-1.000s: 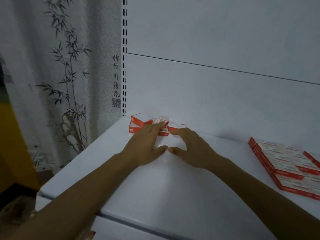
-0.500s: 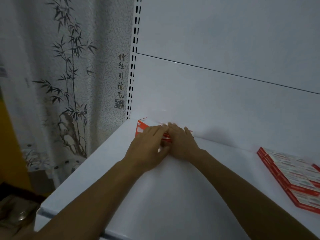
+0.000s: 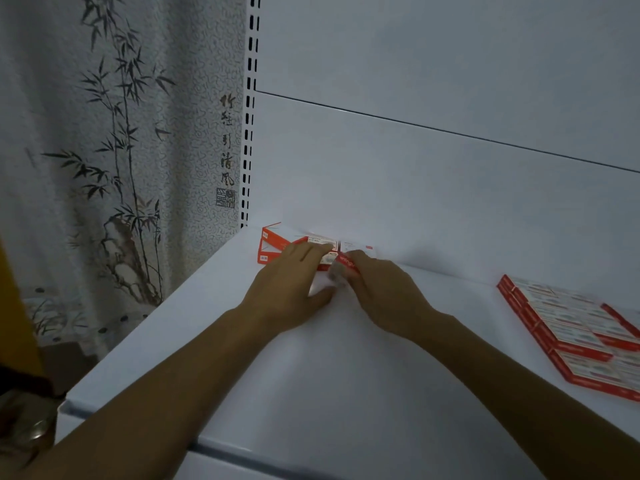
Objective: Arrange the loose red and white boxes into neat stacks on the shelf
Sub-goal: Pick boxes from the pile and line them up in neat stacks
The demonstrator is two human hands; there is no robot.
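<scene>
On the shelf (image 3: 346, 375), back left corner: loose boxes (image 3: 273, 245) jumbled against the back wall (image 3: 415, 185), one tipped up on edge.

The left hand (image 3: 287, 285) lies on the heap with fingers nearly straight and thumb spread. It presses and grips nothing. The right hand (image 3: 384, 292) has curled fingers pinching a red box (image 3: 346, 263) just beside the left fingertips; it is blurred, so the grip is my reading.

Far right, well apart: a flat stack (image 3: 571, 327), already tidy.

Judgement, step in hand: squaring the corner heap. Use the left hand as a stop and lay the held box flat, edges flush with its neighbours and the wall. Lift rather than shove, since the cartons look light.

Count:
- hands: 2
- loose boxes: at least 4 seen, others perhaps hidden under the hands
- stacks: 1; its box count is unreadable because it runs out of view
</scene>
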